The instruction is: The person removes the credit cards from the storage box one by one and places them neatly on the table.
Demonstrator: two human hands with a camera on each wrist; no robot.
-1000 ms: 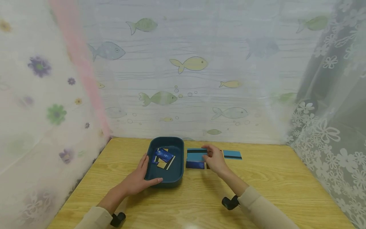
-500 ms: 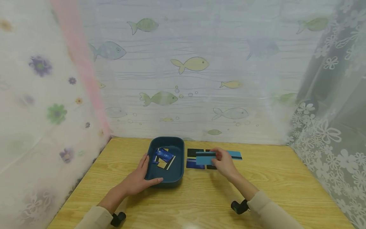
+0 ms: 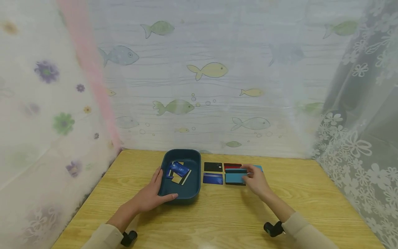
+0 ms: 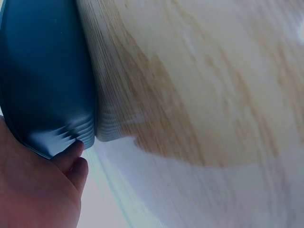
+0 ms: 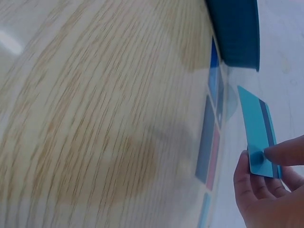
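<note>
A dark blue plastic bin (image 3: pixel 199 178) stands on the table, with several blue and gold bank cards (image 3: pixel 180 169) overlapping inside. My left hand (image 3: pixel 147 197) holds its near left corner, fingers along the side wall and thumb at the near rim. Between thumb and fingers, my right hand (image 3: pixel 257 181) pinches a light blue card with a black stripe (image 5: pixel 256 133), raised above the cards on the table. Below it lie a black card (image 3: pixel 213 167), a blue card (image 3: pixel 212 178), a partly covered red card (image 3: pixel 232 165) and a mostly hidden dark one.
Another light blue card (image 3: pixel 258 168) lies partly behind my right hand. The wooden table (image 3: pixel 211 221) ends at a fish-print curtain (image 3: pixel 211 114). Flowered sheets hang at the left and right. A black wrist device (image 3: pixel 273 229) hangs under each forearm.
My right hand has lifted the light blue card off the black card and carried it to the right. The black card is now uncovered. My left hand stays on the bin.
</note>
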